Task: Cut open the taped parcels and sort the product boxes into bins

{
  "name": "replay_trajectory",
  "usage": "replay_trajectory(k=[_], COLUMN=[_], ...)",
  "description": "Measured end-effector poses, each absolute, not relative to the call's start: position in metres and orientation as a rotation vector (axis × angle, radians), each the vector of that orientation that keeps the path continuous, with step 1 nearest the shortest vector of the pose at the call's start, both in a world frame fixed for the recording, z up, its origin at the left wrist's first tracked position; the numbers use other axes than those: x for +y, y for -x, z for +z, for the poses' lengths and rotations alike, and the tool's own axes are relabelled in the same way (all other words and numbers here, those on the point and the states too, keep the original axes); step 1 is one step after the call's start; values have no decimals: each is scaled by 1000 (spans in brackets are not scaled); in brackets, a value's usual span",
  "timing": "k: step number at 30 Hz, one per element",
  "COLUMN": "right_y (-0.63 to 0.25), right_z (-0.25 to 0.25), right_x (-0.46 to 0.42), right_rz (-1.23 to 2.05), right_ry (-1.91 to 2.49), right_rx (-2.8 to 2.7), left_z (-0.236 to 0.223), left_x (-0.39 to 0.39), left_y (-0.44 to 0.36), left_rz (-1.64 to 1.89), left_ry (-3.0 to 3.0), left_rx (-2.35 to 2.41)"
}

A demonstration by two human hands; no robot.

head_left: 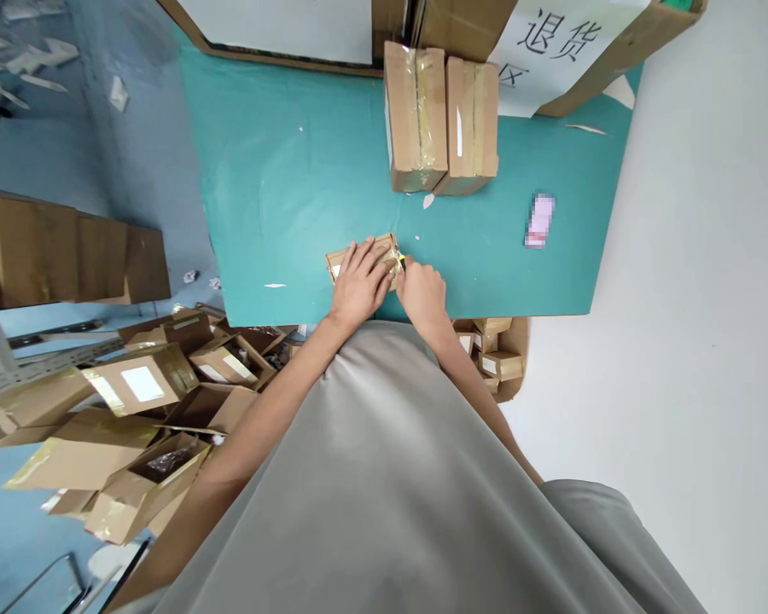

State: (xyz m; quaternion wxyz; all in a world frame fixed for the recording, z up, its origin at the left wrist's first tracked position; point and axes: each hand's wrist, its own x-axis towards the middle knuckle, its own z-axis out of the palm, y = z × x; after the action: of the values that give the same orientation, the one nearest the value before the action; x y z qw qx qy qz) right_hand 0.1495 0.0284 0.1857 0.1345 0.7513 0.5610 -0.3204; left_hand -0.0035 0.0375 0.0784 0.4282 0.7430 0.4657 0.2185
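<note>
A small, flat cardboard box (387,245) with clear tape and a white label lies near the front edge of the green table. Across its top rests my left hand (359,281), fingers stretched out and pressing on the lid. My right hand (423,294) is closed around a small yellow-and-black box cutter (403,259). The cutter's tip is at the taped right end of the box; the blade itself is too small to make out. My right hand hides most of the tool.
Two taped cartons (417,119) stand side by side toward the back of the green table (282,170). Behind them are larger boxes bearing white paper signs (550,43). A blurred pink item (540,220) lies at right. Opened cartons (141,379) pile up on the floor at left.
</note>
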Motion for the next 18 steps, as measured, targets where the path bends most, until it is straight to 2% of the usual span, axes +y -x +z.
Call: replay_trajectory(k=[12,15,18], right_y=[-153,-162,-180], right_z=[193,200,185], right_x=[-12,-18,-22], right_rz=[-942,-1020,-992], right_ry=[-2117,-2159,-2336], right_rx=[1510,1577,1582], left_z=[72,69,63], left_x=[35,32,25], left_y=[2,19,49], left_rz=[521,531,550], left_ry=[-1939,-1932,-1931], left_rx=[1158,1169,1232])
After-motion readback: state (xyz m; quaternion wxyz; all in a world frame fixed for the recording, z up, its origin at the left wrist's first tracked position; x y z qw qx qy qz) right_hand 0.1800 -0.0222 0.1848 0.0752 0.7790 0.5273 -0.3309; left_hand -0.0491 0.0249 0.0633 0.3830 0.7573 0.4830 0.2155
